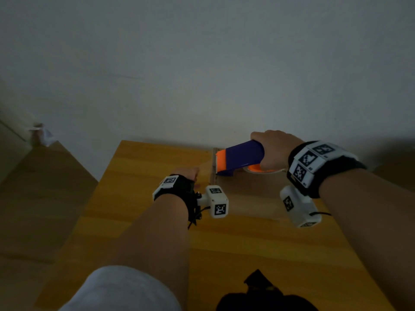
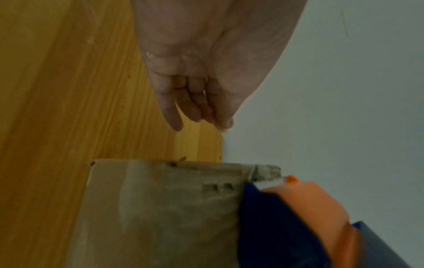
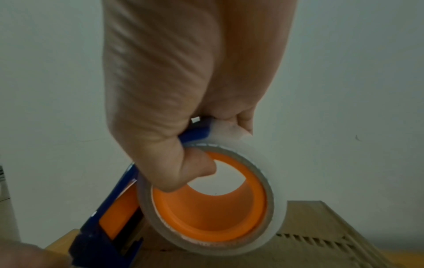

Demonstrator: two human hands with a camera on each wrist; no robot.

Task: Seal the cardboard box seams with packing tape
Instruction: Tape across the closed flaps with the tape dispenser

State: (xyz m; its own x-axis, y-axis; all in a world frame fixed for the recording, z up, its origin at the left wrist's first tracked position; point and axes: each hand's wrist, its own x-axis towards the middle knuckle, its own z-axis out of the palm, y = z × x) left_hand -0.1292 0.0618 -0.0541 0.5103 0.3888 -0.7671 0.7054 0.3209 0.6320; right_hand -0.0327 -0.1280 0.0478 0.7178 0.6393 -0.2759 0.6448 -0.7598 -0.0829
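This looks like a plain room in a home or small office, dim and sparsely furnished. A bare pale wall (image 1: 202, 63) fills most of the view, unmarked but for faint scuffs. Pushed right against it stands a yellow-orange wooden table (image 1: 139, 198) with visible grain. Brown flooring (image 1: 33, 209) lies off to the left, with some blurred white clutter (image 1: 42, 134) at the wall's foot.

matt brown cardboard box (image 2: 160, 208) under glossy clear tape – smooth blue-and-orange plastic dispenser (image 1: 241, 159), grained wooden table (image 1: 146, 221).
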